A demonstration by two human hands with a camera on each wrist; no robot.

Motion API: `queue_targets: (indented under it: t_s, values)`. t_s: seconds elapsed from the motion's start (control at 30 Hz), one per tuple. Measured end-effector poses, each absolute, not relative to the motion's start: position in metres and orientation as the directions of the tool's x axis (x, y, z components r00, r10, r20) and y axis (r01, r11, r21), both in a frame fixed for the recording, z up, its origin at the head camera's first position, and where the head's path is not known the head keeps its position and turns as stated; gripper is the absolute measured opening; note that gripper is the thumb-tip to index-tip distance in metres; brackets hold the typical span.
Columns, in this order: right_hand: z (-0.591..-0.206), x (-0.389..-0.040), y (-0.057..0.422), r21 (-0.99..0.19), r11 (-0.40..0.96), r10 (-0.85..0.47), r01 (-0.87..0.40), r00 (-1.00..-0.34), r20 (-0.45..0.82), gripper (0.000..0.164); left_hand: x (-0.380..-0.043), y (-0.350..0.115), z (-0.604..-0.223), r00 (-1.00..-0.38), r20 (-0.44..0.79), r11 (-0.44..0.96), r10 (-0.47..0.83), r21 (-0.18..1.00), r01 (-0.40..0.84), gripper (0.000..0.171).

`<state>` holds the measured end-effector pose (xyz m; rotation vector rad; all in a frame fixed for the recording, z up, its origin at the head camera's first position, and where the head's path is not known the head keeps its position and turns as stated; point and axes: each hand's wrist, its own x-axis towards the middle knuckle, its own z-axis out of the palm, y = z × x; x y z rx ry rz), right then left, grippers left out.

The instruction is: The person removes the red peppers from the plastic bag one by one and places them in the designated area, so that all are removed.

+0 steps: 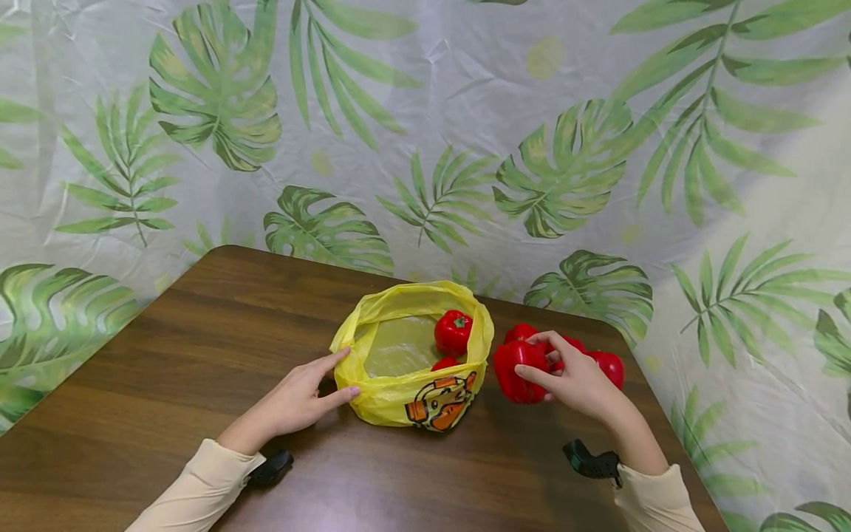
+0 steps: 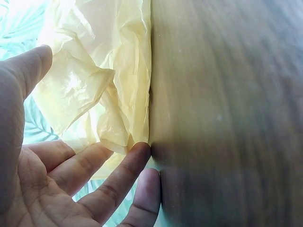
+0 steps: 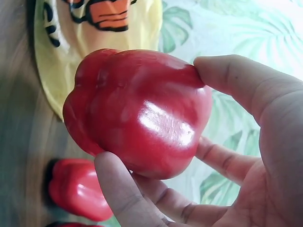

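Glossy red, lobed pepper (image 3: 135, 111) pinched in right hand (image 1: 580, 380). Yellow bag (image 1: 382, 395) left of it, two peppers (image 1: 453, 334) inside. Left hand (image 1: 299, 397) touches bag, fingers extended.

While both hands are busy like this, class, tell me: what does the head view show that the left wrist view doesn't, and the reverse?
Only the head view shows the right hand holding a red pepper, the other peppers near that hand, and those inside the bag.

Only the left wrist view shows the palm side of the left hand, with the undersides of its fingers.

Both show the left hand, the yellow bag, the brown table and the leaf-patterned backdrop.
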<state>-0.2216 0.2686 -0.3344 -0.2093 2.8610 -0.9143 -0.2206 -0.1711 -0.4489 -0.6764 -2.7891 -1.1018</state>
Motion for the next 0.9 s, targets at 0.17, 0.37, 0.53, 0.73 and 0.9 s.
queue_targets:
  t_s: [0.17, 0.37, 0.53, 0.73, 0.9]
  values:
    - [-0.340, -0.221, 0.276, -0.577, 0.813, -0.154, -0.076, -0.984, -0.088, 0.069, -0.221, -0.172, -0.446, -0.900, 0.223, 0.647, 0.374, 0.633, 0.426, 0.079]
    - [-0.350, -0.220, 0.284, -0.583, 0.810, -0.148, -0.064, -0.984, -0.098, 0.069, -0.219, -0.172, -0.448, -0.901, 0.216, 0.646, 0.377, 0.636, 0.423, 0.080]
    - [-0.358, -0.220, 0.289, -0.565, 0.823, -0.141, -0.061, -0.985, -0.100, 0.070, -0.218, -0.170, -0.452, -0.907, 0.202, 0.645, 0.369, 0.647, 0.407, 0.080]
    - [-0.365, -0.221, 0.293, -0.548, 0.836, -0.121, -0.036, -0.986, -0.118, 0.071, -0.219, -0.170, -0.451, -0.901, 0.221, 0.646, 0.372, 0.636, 0.422, 0.079]
    - [-0.369, -0.220, 0.296, -0.540, 0.842, -0.105, -0.017, -0.986, -0.132, 0.070, -0.219, -0.170, -0.449, -0.897, 0.230, 0.648, 0.377, 0.627, 0.432, 0.079]
